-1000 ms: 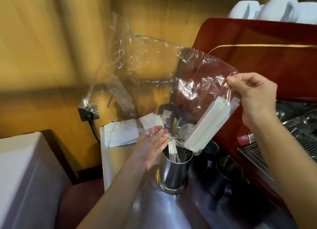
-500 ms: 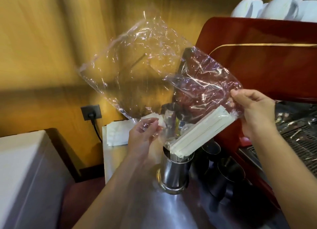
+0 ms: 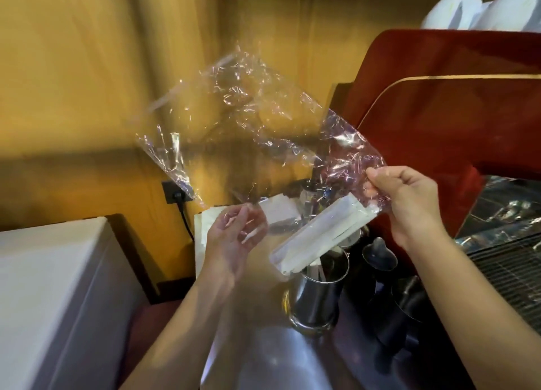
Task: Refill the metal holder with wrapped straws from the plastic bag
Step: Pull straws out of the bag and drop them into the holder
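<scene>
A clear crinkled plastic bag hangs tilted above the counter. My right hand pinches its right corner. My left hand grips the bag's lower edge through the film. Inside the bag a bundle of white wrapped straws slopes down to the left, its low end at the bag's mouth just over the rim of the metal holder. The shiny holder stands on the steel counter and holds a few wrapped straws.
A red espresso machine fills the right, with white cups on top. Dark metal pitchers stand right of the holder. Folded white napkins lie behind it. A white box sits left, and a wall socket with cord.
The bag has swung lower and flatter, and the straw bundle has slid down towards the holder's rim. My left hand has risen and shifted its hold on the bag's edge.
</scene>
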`<state>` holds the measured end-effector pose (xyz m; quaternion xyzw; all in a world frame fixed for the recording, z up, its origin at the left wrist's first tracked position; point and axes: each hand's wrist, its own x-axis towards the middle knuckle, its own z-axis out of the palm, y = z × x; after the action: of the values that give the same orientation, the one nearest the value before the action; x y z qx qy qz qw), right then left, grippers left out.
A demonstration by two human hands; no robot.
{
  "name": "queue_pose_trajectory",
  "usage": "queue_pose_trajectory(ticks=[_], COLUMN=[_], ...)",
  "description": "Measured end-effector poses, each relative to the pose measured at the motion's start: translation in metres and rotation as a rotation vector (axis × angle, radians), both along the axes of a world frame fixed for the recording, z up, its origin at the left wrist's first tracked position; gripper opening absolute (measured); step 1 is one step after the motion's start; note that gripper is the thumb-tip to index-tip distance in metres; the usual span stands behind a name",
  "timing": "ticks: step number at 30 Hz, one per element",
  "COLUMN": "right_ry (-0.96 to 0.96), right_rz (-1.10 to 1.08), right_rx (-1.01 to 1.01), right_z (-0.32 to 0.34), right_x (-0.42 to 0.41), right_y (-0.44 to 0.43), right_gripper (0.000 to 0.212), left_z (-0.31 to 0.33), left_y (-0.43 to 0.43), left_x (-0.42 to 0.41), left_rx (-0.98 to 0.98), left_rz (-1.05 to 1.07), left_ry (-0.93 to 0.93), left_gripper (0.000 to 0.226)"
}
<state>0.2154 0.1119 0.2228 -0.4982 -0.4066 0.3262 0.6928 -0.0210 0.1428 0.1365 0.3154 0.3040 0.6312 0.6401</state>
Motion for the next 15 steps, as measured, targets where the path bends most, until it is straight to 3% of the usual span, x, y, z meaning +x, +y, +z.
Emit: queue_pose_trajectory(ticks=[4,7,11,12,15], right_ry=[-0.086,-0.198,-0.397,-0.445,-0.536], right_rz=[0.019,0.056,0.09,0.073,0.085], right_rx=[0.056,0.058,0.008,0.006,0.006], right_z=[0.015,0.026,0.031,0.032,0.033], right_x=[-0.018,-0.033,-0.052,-0.055,-0.067], right_y=[0.01,0.02,0.032,0.034,0.037], right_gripper=[0.021,0.014,0.011,0.011,0.014], left_z=[-0.011,-0.016,-0.02,-0.021,-0.021], left_y=[-0.003,-0.006,-0.015,-0.016,-0.021], left_x=[-0.002,0.001,0.006,0.007,0.01], left_rx=[0.016,-0.033,-0.058,-0.077,-0.107], left_rz=[-0.128,-0.195,-0.246,-0.236,-0.236], left_ry=[-0.047,-0.051,-0.08,-0.097,-0.154], left_gripper=[0.022,0.037,0.07,0.067,0.022])
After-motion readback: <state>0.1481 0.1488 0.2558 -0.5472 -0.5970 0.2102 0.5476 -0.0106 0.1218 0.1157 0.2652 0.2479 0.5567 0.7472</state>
